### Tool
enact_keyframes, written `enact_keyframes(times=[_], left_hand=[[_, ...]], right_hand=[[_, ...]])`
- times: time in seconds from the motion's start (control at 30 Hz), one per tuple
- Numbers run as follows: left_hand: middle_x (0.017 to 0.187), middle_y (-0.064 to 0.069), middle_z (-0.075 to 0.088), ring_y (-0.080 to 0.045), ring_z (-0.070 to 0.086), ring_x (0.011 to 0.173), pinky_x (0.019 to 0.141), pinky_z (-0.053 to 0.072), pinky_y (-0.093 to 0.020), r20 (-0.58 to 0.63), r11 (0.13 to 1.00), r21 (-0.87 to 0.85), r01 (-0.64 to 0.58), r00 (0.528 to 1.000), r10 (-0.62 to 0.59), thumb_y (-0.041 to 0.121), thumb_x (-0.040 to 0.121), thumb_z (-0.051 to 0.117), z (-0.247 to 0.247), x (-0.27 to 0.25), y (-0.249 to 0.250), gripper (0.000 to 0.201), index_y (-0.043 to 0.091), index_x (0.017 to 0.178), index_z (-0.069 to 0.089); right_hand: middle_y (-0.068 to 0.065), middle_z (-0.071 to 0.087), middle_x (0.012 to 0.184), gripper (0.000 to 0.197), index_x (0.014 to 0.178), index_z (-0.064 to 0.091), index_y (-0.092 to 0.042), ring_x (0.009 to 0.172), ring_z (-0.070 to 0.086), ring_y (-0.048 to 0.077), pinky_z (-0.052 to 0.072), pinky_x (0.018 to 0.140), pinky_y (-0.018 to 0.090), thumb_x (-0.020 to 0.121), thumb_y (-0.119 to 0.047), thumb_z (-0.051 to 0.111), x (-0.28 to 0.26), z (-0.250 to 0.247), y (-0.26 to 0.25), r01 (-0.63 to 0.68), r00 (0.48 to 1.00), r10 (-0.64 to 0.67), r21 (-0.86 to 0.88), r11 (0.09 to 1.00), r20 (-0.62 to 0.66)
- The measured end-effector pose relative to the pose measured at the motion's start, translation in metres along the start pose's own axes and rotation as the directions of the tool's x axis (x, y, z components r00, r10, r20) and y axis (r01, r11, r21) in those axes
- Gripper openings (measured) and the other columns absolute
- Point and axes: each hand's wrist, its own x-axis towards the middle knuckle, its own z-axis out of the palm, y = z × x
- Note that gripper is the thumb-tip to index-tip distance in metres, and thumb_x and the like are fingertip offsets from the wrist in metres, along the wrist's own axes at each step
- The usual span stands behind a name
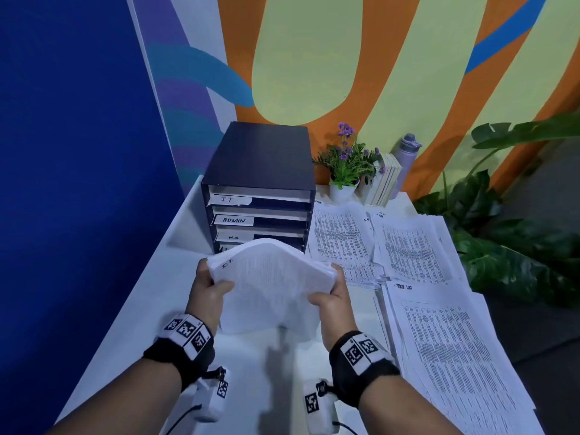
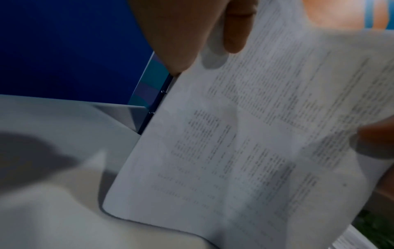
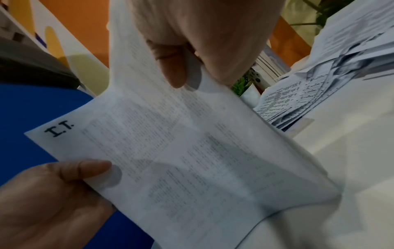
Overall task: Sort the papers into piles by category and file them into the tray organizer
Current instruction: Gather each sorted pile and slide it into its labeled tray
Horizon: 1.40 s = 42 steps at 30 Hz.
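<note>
Both hands hold one stack of printed papers [image 1: 273, 284] marked "I.T." above the white table, just in front of the dark tray organizer [image 1: 260, 171]. My left hand [image 1: 210, 287] grips the stack's left edge, thumb on top. My right hand [image 1: 332, 290] grips its right edge the same way. The stack bows upward between them. The organizer's slots carry labels I.T [image 1: 230, 200], ADMIN [image 1: 233, 220] and H.R [image 1: 233, 237]; a lower label is hidden behind the papers. In the right wrist view the "I.T." mark [image 3: 59, 129] shows on the top sheet [image 3: 192, 151]. The left wrist view shows the blurred sheet [image 2: 255, 134].
Other paper piles lie on the table's right half: two side by side [image 1: 342, 240] [image 1: 414, 246] and a "Task List" pile [image 1: 448, 346] nearer me. A small potted plant [image 1: 345, 171], books [image 1: 386, 180] and a bottle [image 1: 406, 152] stand at the back. Large leaves [image 1: 518, 240] lie off the right edge.
</note>
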Motion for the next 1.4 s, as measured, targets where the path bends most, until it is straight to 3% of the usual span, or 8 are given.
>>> enact_keyframes(times=[0.23,0.33,0.43,0.63,0.8,1.1,1.2,1.4], left_hand=[[0.097,0.011,0.063,-0.003,0.059,0.089,0.075,0.043,-0.021,-0.014,0.991,0.127,-0.049,0.999,0.051,0.005,0.091,0.062,0.005,-0.007,-0.002,0.027,0.022,0.11,0.055],[0.095,0.007,0.067,-0.017,0.064,0.092,0.075,0.046,-0.025,-0.033,0.986,0.162,-0.035,0.999,0.04,0.013,0.091,0.064,0.0,0.0,-0.003,0.017,0.02,0.106,0.06],[0.102,0.002,0.071,-0.016,0.067,0.094,0.084,0.051,-0.034,-0.002,0.984,0.178,-0.017,1.0,0.017,0.008,0.084,0.071,-0.008,0.004,-0.009,0.029,0.021,0.109,0.062],[0.101,0.003,0.067,-0.028,0.064,0.102,0.089,0.048,-0.037,-0.008,0.934,0.355,0.051,0.999,-0.051,0.008,0.089,0.064,-0.016,0.01,-0.022,0.026,0.024,0.109,0.059],[0.105,0.001,0.069,-0.023,0.066,0.098,0.088,0.053,-0.044,-0.075,0.962,0.264,0.068,0.996,-0.05,0.008,0.089,0.064,-0.026,0.025,-0.002,0.028,0.021,0.113,0.06],[0.117,-0.009,0.067,-0.028,0.067,0.103,0.085,0.054,-0.044,0.116,0.937,0.238,0.256,0.95,-0.289,0.008,0.096,0.055,-0.059,0.023,0.018,0.029,0.016,0.124,0.053],[0.121,-0.003,0.066,-0.029,0.067,0.103,0.073,0.057,-0.043,0.232,0.928,0.216,0.302,0.908,-0.349,0.01,0.097,0.053,-0.054,0.012,0.032,0.032,0.025,0.125,0.052],[0.117,-0.007,0.059,-0.016,0.054,0.051,0.045,0.039,-0.024,0.243,0.898,0.366,0.245,0.906,-0.346,0.018,0.099,0.05,-0.035,0.052,0.047,0.024,0.025,0.122,0.052]], right_hand=[[0.004,0.07,0.09,0.049,0.094,0.069,-0.028,0.088,0.065,0.026,0.053,0.081,0.042,0.07,0.013,0.058,0.005,0.002,0.004,-0.028,1.0,0.028,0.044,0.999,-0.008],[0.009,0.067,0.087,0.044,0.088,0.067,-0.018,0.085,0.062,0.031,0.053,0.076,0.042,0.066,0.02,0.059,0.011,0.0,0.004,-0.036,0.996,0.041,0.063,0.997,-0.085],[0.008,0.069,0.094,0.052,0.1,0.066,-0.018,0.087,0.063,0.029,0.052,0.072,0.037,0.055,0.007,0.059,0.013,-0.005,0.006,-0.047,0.996,0.051,0.054,0.997,-0.073],[-0.006,0.069,0.117,0.047,0.128,0.051,-0.031,0.11,0.065,0.017,0.053,0.092,0.033,0.092,-0.004,0.058,0.01,-0.014,0.03,-0.06,0.991,0.081,-0.188,0.98,0.106],[-0.007,0.037,0.153,0.072,0.146,0.037,-0.027,0.141,0.035,0.013,0.032,0.116,0.044,0.083,-0.042,0.068,0.028,0.0,0.02,-0.043,0.995,0.06,-0.203,0.978,0.08],[0.0,0.072,0.1,0.02,0.108,0.063,-0.013,0.095,0.068,0.025,0.054,0.093,0.043,0.088,-0.015,0.063,0.108,0.041,-0.015,-0.224,0.974,0.226,-0.277,0.934,-0.026],[0.01,0.072,0.104,0.012,0.093,0.067,-0.02,0.098,0.069,0.031,0.055,0.091,0.048,0.084,-0.013,0.065,0.131,0.045,-0.027,-0.173,0.984,0.18,-0.346,0.922,-0.014],[0.01,0.066,0.083,0.016,0.099,0.065,-0.005,0.073,0.062,0.025,0.052,0.07,0.035,0.086,-0.009,0.056,0.149,0.036,-0.046,-0.181,0.977,0.143,-0.256,0.949,-0.161]])
